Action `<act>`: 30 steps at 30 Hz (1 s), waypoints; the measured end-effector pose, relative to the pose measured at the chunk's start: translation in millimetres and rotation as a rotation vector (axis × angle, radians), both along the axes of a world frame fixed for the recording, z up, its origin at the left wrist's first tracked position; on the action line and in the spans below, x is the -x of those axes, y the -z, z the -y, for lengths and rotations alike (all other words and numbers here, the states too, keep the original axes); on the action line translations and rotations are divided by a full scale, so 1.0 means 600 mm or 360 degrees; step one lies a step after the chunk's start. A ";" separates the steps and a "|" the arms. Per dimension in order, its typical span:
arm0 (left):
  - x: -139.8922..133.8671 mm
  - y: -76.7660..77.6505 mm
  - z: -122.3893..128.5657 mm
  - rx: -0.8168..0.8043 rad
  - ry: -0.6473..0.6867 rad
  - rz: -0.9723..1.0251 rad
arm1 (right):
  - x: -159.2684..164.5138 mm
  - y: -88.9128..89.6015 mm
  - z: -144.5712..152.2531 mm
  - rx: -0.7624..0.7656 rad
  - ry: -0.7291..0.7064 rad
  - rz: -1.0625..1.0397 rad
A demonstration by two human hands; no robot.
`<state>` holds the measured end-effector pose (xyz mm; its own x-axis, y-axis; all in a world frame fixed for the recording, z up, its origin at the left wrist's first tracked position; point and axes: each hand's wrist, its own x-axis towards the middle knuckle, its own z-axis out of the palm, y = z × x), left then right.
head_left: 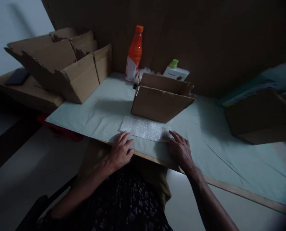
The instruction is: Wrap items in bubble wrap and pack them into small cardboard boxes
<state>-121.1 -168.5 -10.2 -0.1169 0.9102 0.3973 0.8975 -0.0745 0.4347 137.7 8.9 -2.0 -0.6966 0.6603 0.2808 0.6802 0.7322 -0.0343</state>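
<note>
A flat strip of bubble wrap (145, 129) lies across the cloth-covered table near its front edge. My left hand (122, 150) rests at the strip's lower left corner, its fingers apart and lying on the cloth. At the other end, my right hand (180, 148) has its fingers stretched out, with the thumb side touching the strip's right edge. Neither hand grips anything that I can see. Just behind the bubble wrap stands a narrow open cardboard box (160, 102).
Larger open cardboard boxes (82, 78) stand at the left, near a dark flat object (17, 77). An orange-capped bottle (134, 51) and a white bottle with a green cap (176, 72) stand behind the narrow box. Another cardboard box (258, 118) sits at the right.
</note>
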 end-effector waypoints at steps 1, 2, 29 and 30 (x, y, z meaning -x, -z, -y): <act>-0.002 0.002 0.004 -0.0010 -0.0022 0.0007 | 0.000 0.003 -0.002 -0.0034 -0.0020 -0.0008; -0.001 0.004 0.008 -0.0025 -0.0046 0.0017 | -0.001 0.005 -0.002 -0.0065 -0.0038 -0.0019; 0.020 -0.018 -0.061 0.0451 0.0336 -0.0089 | -0.039 0.017 0.030 0.0109 0.0061 -0.0266; 0.019 -0.016 -0.060 0.0446 0.0332 -0.0092 | -0.055 0.013 0.031 0.0107 0.0104 -0.0272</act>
